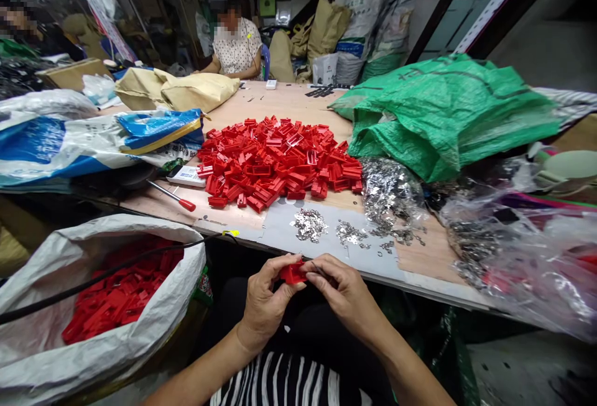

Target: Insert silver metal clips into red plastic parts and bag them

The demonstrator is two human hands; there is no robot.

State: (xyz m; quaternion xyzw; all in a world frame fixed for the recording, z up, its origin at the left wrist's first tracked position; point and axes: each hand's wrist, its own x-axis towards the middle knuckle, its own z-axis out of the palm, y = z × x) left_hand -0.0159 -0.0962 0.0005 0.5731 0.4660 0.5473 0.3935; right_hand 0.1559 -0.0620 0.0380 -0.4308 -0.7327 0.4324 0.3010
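My left hand [267, 299] pinches a small red plastic housing [293, 273] between thumb and fingers, just off the table's near edge. Closed against the right side of that piece is my right hand [344, 288]. Something thin and dark shows between its fingers, too small to make out. Beyond the hands, small silvery metal clips [310, 226] lie in a little heap on a grey sheet [280, 232], with a second heap of clips [349, 233] to its right. A large pile of red plastic housings [280, 163] covers the middle of the table.
A white sack [186, 238] of red pieces stands open at left, a black cable [116, 266] crossing it. A red-handled screwdriver [180, 199] lies by the pile. At right are a green sack [448, 114] and plastic bags [522, 250]. Another person [237, 39] sits opposite.
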